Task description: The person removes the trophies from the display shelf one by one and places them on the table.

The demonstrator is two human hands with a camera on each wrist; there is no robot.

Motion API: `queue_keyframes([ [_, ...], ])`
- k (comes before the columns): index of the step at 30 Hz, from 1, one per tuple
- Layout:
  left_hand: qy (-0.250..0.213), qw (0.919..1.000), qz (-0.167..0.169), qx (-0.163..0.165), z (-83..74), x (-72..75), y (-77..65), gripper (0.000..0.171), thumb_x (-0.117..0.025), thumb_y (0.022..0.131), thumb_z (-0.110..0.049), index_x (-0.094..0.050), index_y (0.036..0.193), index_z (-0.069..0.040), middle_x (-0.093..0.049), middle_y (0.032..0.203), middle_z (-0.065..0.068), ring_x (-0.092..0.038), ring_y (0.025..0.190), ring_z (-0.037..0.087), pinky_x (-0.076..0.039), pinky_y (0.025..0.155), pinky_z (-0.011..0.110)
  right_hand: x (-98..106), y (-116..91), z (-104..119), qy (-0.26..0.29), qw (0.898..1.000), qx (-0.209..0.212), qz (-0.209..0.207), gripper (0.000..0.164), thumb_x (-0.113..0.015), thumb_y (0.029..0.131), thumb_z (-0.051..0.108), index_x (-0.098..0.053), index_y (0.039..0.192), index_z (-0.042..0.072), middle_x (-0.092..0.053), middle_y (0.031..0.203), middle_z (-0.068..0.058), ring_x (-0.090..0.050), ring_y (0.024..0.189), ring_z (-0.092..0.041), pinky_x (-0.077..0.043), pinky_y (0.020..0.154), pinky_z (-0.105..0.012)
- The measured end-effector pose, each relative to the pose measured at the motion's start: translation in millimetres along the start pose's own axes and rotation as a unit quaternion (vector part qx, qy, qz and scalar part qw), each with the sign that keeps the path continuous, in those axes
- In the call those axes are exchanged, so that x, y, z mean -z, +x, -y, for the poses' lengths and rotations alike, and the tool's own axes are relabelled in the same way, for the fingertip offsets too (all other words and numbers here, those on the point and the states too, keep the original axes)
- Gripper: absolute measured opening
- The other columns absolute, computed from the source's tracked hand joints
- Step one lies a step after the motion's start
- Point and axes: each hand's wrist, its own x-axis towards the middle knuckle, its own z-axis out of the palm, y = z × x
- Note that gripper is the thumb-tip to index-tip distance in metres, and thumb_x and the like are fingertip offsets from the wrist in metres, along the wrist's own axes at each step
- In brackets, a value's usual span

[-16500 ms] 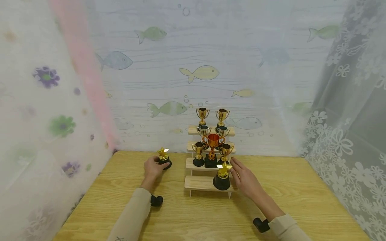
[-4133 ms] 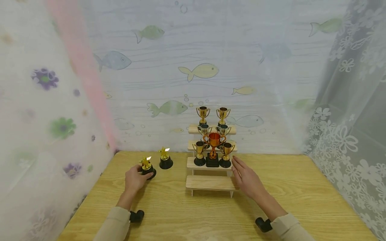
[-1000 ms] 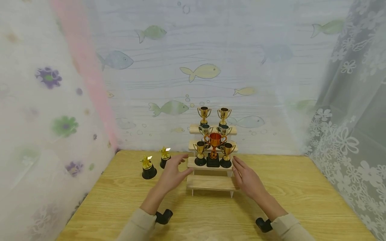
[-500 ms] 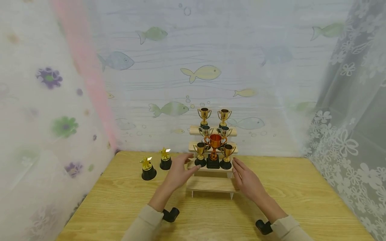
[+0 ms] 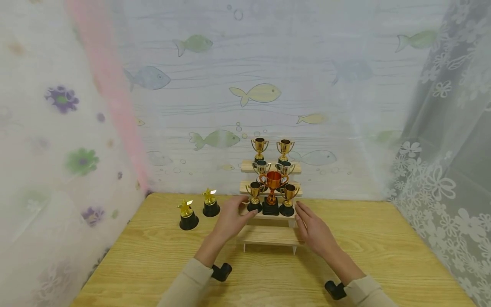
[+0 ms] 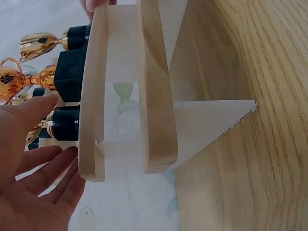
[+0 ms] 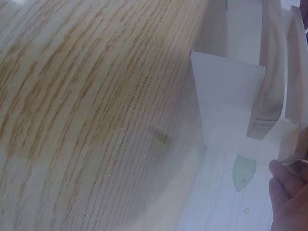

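A small gold trophy [image 5: 255, 197] with a black base stands upright at the left of the second step up on a wooden tiered stand [image 5: 270, 234]. My left hand [image 5: 231, 219] is around its base, thumb in front and fingers at the left side; in the left wrist view a narrow gap shows between fingertips [image 6: 70, 153] and base [image 6: 66, 123]. An orange-bronze trophy [image 5: 273, 181] and another gold trophy [image 5: 288, 196] share that step. My right hand [image 5: 316, 230] rests with fairly straight fingers against the stand's right side; the right wrist view shows its fingertips [image 7: 279, 169] at a step's end.
Two star trophies [image 5: 189, 215] [image 5: 210, 202] with black bases stand on the wooden table [image 5: 153, 264] left of the stand. Silver trophies [image 5: 261, 167] and gold trophies [image 5: 285, 148] occupy the upper steps. The lowest step holds nothing. A fish-patterned curtain [image 5: 253, 51] hangs behind.
Star trophies have gone from the lowest step to the table at left. My left hand has left them and moved right to the left gold trophy. The right hand has stayed at the stand.
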Motion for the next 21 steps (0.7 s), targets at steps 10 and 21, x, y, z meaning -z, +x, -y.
queue_keyframes([
  [10,0.007,0.9999,-0.014,0.007,0.0,-5.7,5.8,0.044,-0.078,0.093,-0.027,-0.067,0.128,-0.002,-0.069,0.121,0.016,-0.066,0.107,0.035,-0.055,0.089,0.048,-1,1,0,-0.002,1.0,-0.003,0.0,0.044,-0.048,0.11,0.017,-0.049,0.147,-0.007,-0.045,0.155,-0.023,-0.051,0.135,-0.043,-0.046,0.104,-0.057],
  [21,0.032,0.9983,-0.043,0.024,-1.2,-13.2,10.3,0.041,-0.079,0.092,-0.03,-0.07,0.123,-0.005,-0.072,0.115,0.011,-0.067,0.098,0.026,-0.056,0.083,0.043,-1,0,-1,-0.002,1.0,-0.006,0.005,0.045,-0.048,0.11,0.018,-0.05,0.147,-0.007,-0.046,0.154,-0.023,-0.051,0.135,-0.042,-0.046,0.104,-0.057],
])
